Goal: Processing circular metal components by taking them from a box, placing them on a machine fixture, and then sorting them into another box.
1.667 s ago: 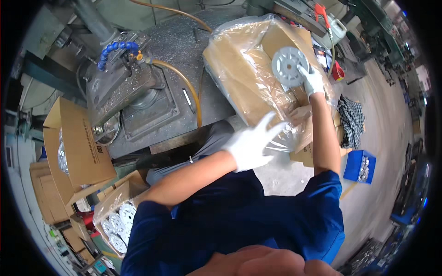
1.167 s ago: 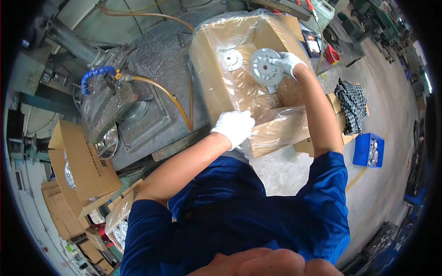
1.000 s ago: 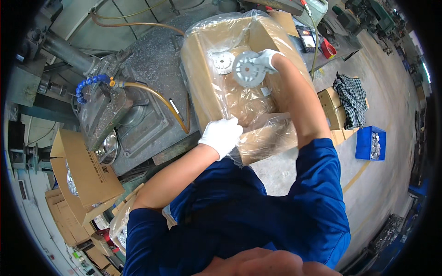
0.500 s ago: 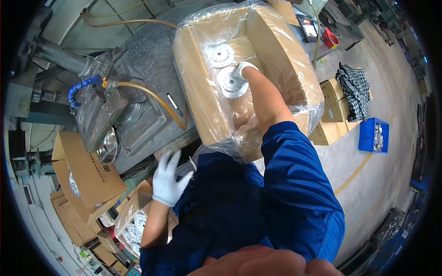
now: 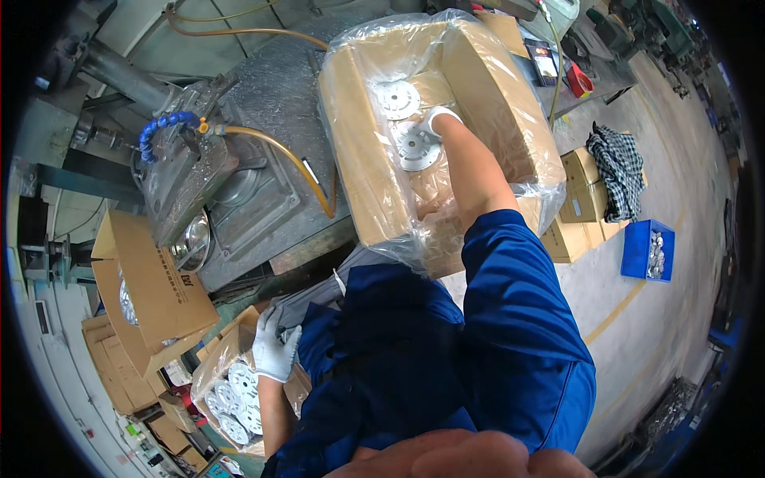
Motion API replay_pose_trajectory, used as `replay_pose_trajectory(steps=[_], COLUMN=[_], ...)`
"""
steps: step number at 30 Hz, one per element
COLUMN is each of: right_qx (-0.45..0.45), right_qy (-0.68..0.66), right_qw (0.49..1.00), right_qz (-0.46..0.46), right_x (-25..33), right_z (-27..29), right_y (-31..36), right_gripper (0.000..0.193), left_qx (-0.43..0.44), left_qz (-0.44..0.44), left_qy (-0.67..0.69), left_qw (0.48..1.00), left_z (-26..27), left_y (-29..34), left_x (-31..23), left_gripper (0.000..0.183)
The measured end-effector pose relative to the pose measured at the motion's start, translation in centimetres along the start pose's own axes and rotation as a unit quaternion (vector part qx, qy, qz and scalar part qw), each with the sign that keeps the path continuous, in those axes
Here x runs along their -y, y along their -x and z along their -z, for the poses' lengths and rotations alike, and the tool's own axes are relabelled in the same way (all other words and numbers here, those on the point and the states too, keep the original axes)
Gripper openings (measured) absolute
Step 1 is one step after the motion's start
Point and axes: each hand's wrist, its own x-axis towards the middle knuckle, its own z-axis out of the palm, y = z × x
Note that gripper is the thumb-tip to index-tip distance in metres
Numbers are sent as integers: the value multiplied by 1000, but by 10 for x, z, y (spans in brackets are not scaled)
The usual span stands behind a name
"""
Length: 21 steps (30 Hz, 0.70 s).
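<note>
A large cardboard box (image 5: 356,151) with a clear plastic liner stands on the metal worktable. Two round, perforated metal discs lie on its bottom: a farther disc (image 5: 398,100) and a nearer disc (image 5: 415,146). My right hand (image 5: 441,119), in a white glove, reaches down at the upper right edge of the nearer disc; its fingers are hidden, so I cannot tell whether they grip it. My left hand (image 5: 275,350), also gloved, is held empty with its thumb apart, beside a lower lined carton (image 5: 209,366) where several metal discs (image 5: 239,396) are piled.
Left of the big box, a machine fixture (image 5: 191,183) carries a blue jointed coolant hose (image 5: 159,127) and a yellowish tube (image 5: 279,151). An open carton (image 5: 163,295) stands at the lower left. Right, on the floor, are cartons with a checked cloth (image 5: 617,171) and a blue bin (image 5: 636,251).
My left hand has dropped down and left toward the carton of discs. The right hand has drawn slightly toward the nearer disc's edge. The whole view has shifted a little.
</note>
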Motion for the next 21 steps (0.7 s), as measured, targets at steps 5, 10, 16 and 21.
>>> replay_pose_trajectory(steps=[5, 10, 16, 21], right_qx=[26, 27, -43, -81], right_qy=[46, -58, 30, 204], right_qw=[999, 997, 998, 972], right_qz=[-1, -33, 39, 83], right_x=[-6, 1, -1, -2], right_z=[-18, 1, 5, 66], right_y=[-8, 21, 33, 39], right_gripper=[59, 64, 54, 28], left_qx=[1, 2, 11, -130], left_qz=[-15, -15, 29, -10], left_qy=[-24, 5, -34, -94], left_qw=[1000, 1000, 999, 987], left_z=[3, -6, 5, 42], left_y=[17, 35, 44, 81], left_x=[13, 29, 24, 60], left_gripper=[54, 50, 51, 51])
